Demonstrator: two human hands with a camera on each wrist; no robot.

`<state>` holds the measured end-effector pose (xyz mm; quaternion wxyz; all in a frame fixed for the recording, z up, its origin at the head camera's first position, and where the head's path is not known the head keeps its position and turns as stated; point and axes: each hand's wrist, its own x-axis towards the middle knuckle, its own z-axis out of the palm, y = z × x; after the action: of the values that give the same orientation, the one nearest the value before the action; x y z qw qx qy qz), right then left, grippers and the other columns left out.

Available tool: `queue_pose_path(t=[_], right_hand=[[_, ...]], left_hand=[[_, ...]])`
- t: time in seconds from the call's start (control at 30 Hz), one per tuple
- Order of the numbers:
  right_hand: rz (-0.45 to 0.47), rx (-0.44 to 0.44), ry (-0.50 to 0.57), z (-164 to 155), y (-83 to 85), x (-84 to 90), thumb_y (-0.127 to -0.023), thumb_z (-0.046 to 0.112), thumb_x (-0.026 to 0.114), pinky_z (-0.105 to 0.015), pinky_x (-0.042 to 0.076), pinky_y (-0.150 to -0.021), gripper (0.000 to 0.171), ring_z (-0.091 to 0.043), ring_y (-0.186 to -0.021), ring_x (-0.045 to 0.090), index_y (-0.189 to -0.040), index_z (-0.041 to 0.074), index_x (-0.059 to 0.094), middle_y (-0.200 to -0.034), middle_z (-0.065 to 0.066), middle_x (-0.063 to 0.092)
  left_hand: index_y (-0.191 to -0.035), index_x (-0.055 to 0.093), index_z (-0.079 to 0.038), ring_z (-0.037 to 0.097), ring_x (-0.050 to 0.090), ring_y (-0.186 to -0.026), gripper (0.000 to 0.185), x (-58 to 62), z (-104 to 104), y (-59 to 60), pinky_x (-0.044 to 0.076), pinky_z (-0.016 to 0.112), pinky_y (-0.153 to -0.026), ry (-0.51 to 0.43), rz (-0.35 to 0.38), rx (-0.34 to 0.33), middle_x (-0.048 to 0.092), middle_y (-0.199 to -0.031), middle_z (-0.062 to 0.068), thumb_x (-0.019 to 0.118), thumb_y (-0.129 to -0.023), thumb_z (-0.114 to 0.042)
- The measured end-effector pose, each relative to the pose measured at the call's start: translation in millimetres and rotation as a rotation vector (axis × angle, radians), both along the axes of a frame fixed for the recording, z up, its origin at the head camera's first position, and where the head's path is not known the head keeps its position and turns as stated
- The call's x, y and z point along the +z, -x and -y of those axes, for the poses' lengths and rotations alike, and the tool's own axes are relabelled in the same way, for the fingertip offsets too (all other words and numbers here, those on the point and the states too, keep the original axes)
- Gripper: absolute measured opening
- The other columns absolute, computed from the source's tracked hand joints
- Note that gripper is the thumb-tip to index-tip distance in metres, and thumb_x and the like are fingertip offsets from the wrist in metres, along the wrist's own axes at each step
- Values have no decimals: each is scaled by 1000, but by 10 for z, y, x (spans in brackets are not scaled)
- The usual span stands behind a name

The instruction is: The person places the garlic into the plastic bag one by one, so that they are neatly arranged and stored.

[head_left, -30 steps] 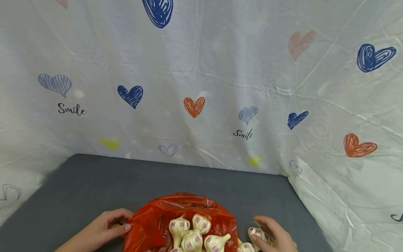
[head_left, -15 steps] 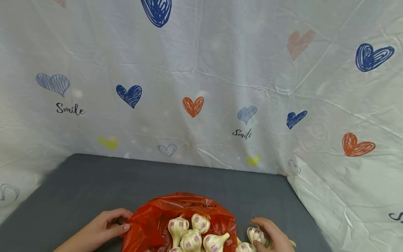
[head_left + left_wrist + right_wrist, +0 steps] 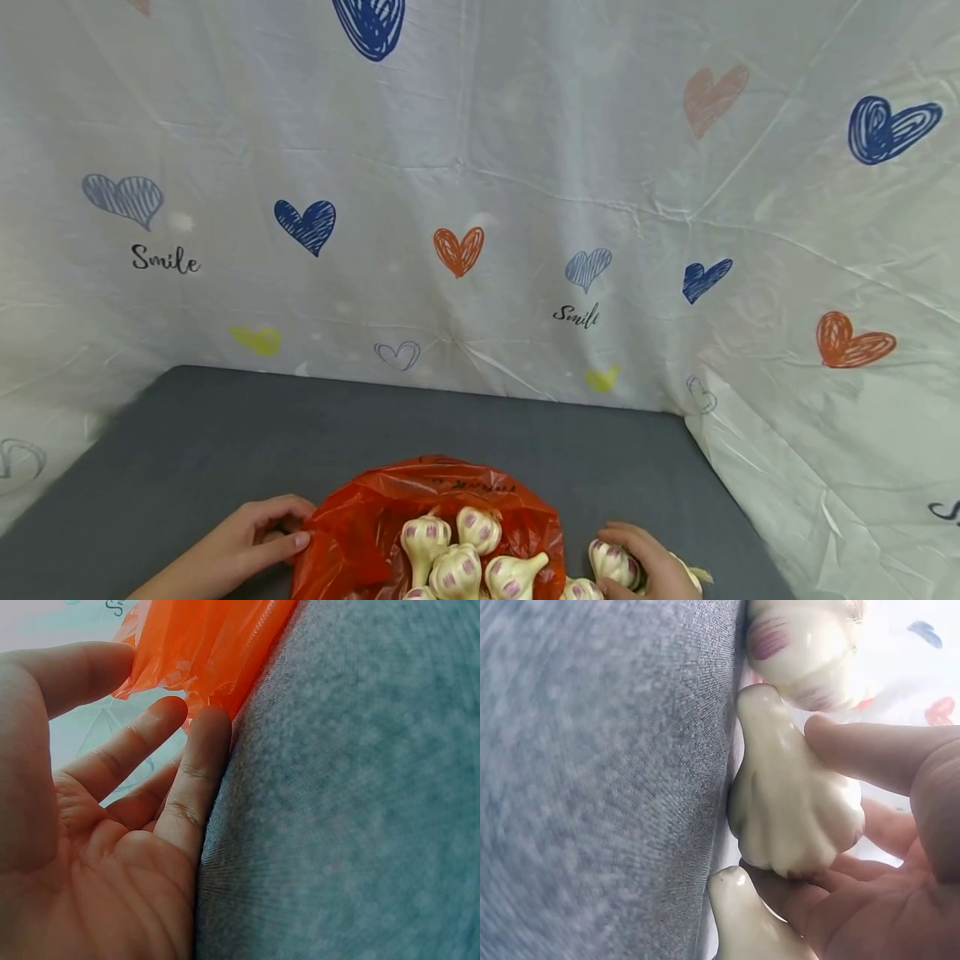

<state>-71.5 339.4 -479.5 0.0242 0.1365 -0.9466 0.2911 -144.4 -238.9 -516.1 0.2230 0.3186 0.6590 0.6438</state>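
A red plastic bag [image 3: 345,533] lies spread at the front, with several white garlic bulbs [image 3: 456,571] marked in purple on it. My left hand [image 3: 258,542] pinches the bag's left edge between thumb and fingers; the left wrist view shows the crumpled plastic [image 3: 202,652] at the fingertips. To the right of the bag, my right hand [image 3: 656,571] is among loose garlic. In the right wrist view it grips a pale garlic bulb [image 3: 791,791], thumb on one side and fingers behind. Another bulb [image 3: 802,652] lies beyond the thumb, and one more [image 3: 750,922] below the fingers.
A dark grey cloth-covered table [image 3: 420,425] extends behind the bag. White sheeting [image 3: 510,208] printed with hearts hangs at the back and sides. Two loose bulbs [image 3: 581,589] show between the bag and my right hand.
My right hand has shifted slightly over the loose garlic, and more of a bulb shows behind it. The left hand stays at the bag's edge. The head view has moved slightly.
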Motion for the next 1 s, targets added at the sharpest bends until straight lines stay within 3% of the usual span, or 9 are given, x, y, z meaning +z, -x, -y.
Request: queue_pose_path(t=[0.37, 0.57, 1.0], right_hand=[[-27, -35, 13, 15, -14, -15, -95, 32, 89, -33, 61, -90, 47, -30, -118, 72, -132, 8, 73, -134, -12, 70], [4, -30, 11, 28, -6, 55, -96, 34, 87, -33, 61, -89, 50, -40, -118, 71, -134, 7, 72, -136, -15, 70], [-64, -40, 32, 78, -29, 182, -96, 30, 88, -36, 62, -91, 47, -33, -117, 71, -135, 9, 73, -136, -9, 70]], left_hand=[[-141, 64, 7, 21, 73, -106, 32, -21, 3, -16, 62, 32, -89, -6, -11, 5, 75, -126, 10, 42, -117, 2], [-142, 65, 3, 24, 73, -106, 32, 31, -7, -11, 62, 34, -90, 17, -14, 6, 74, -128, 12, 44, -117, -1], [-141, 66, 1, 25, 73, -106, 33, 62, -17, -40, 61, 33, -90, 47, -49, 33, 74, -127, 13, 43, -118, -2]])
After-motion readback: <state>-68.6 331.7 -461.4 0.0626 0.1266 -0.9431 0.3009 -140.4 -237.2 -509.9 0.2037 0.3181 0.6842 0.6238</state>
